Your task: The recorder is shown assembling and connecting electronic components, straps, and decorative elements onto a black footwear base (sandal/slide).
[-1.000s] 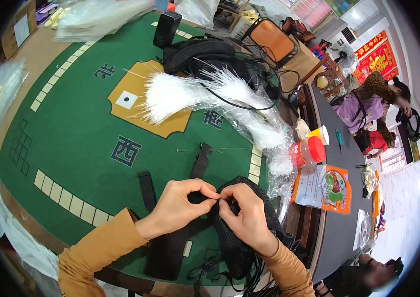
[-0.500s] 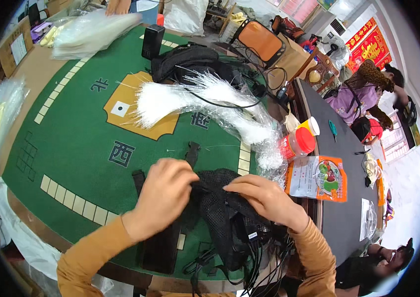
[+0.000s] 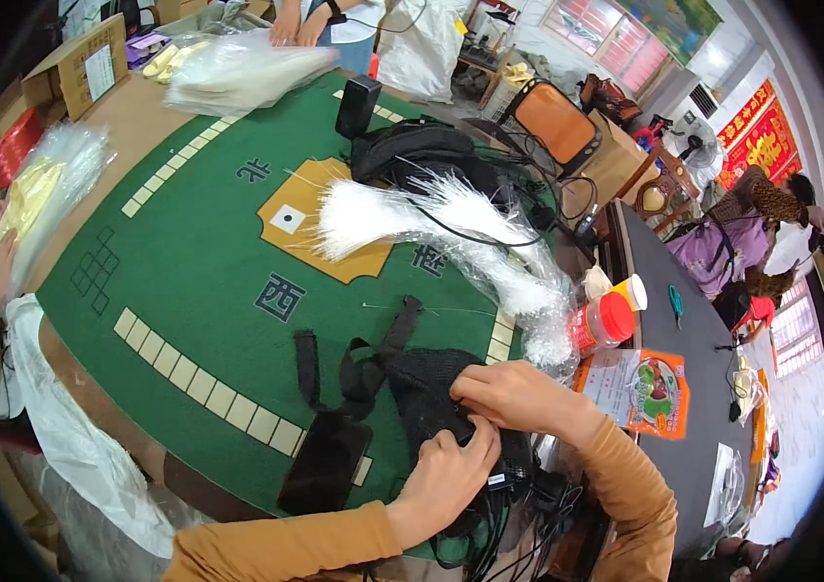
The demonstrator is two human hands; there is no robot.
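Both hands meet on the black mesh pouch (image 3: 431,393) at the green desk's (image 3: 189,262) near edge: left hand (image 3: 451,470) below, right hand (image 3: 509,398) above, fingers clamped on it; its straps run away leftward.

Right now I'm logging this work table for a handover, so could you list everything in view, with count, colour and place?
Mesh harness with straps: one, black, on the green mat's near edge, under both hands.
Flat pouch: one, black, left of the harness.
Green mat: one, green with tan markings, covering the table.
Fibre bundle: one, white, mid-mat, trailing right.
Bag: one, black, far side of the mat.
Small box: one, black, upright at the far edge.
Jar: one, clear with a red lid, right of the mat.
Printed packet: one, orange and white, right of the hands.
Cardboard box: one, brown, far left.
Clear bags: a stack, far side.
Left hand: one, pressing on the harness.
Right hand: one, pinching the harness.
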